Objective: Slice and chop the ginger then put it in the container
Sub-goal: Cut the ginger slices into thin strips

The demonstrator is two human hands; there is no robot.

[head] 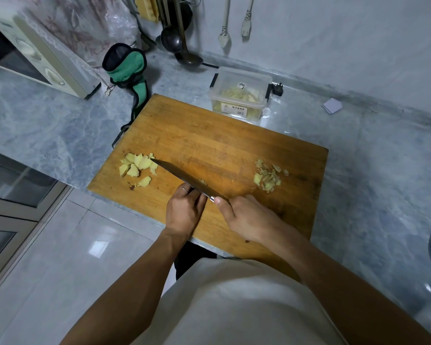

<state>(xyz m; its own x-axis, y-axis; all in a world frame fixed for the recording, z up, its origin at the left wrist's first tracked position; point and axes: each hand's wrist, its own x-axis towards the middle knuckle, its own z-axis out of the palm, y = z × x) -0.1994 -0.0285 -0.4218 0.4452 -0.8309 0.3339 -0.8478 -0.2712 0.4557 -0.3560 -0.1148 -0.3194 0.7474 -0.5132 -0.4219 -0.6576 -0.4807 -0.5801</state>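
Wooden cutting board [222, 135] sits on the marble counter [47, 115], and we see the whole job from the head view. Right hand [249, 220] wraps the knife [184, 176] handle, thumb along the bolster for control; the blade angles left, tip reaching the ginger slices [137, 166] on the board's left side. Left hand [184, 210] has fingers curled at the blade's near side; a bit of ginger shows just past them, though we cannot tell if they pinch it. Peel scraps [268, 178] lie well apart on the right, probably kept out of the cut pile. The container [239, 93] stands just behind the board with ginger strips already inside, near enough for easy transfer.
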